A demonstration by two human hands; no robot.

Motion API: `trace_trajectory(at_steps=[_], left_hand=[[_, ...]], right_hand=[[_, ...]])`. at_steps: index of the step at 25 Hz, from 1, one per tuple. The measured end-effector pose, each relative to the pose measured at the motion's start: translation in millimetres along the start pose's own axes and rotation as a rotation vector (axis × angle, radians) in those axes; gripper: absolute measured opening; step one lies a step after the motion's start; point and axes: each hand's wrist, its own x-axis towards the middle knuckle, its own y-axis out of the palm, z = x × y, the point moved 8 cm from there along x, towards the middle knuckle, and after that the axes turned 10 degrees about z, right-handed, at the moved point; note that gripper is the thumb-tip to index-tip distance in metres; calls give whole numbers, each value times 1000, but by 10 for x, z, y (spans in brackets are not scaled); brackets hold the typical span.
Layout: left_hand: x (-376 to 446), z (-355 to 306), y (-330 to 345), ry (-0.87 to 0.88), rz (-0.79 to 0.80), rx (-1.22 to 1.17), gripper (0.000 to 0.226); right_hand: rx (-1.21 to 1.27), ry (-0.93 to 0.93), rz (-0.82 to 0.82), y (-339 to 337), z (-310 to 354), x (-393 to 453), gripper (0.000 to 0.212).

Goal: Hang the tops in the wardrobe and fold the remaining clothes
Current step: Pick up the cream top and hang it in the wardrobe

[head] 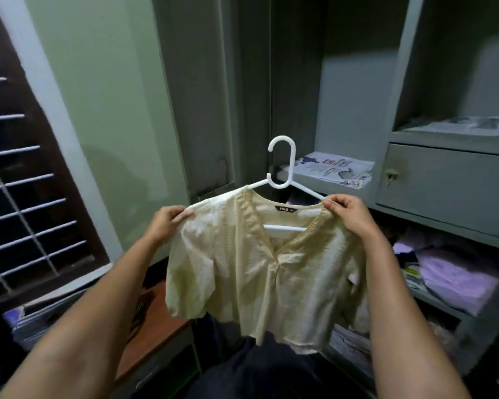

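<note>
The cream top [260, 272] is hanging on the white hanger [283, 180], held up in front of the open grey wardrobe [444, 174], and it is looking thin, soft and light, the hem drooping freely. The person's left hand [167, 221] is pinching the shoulder seam at one hanger tip while the right hand [347, 210] is gripping the other shoulder, both closed on cloth. Judging by that limp fabric, the shoulders are the place to hold; the hook is sticking up free, ready for taking. Folded lilac clothes [455, 277] are sitting on a shelf just right.

Left hand [169, 218] and right hand [347, 210] pinch cream top [260, 272] on white hanger [283, 165].
</note>
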Motion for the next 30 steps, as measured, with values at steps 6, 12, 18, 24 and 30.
trace_trajectory(at_steps=[6,12,18,24,30], left_hand=[[1015,-90,415,84,66,-107,30],[1665,-1400,1278,354,-105,192,30],[2158,-2179,2055,546,27,37,22],[2505,-2812,2576,753,135,-94,18],[2647,-3623,2886,930,236,-155,23]], right_hand=[[-22,108,-145,-370,-237,77,6],[-142,168,-272,-914,-481,397,13],[-384,205,-507,-1575,-470,273,17],[-903,350,-789,-1859,-385,-144,28],[-1031,446,-1167,-1991,128,-632,20]])
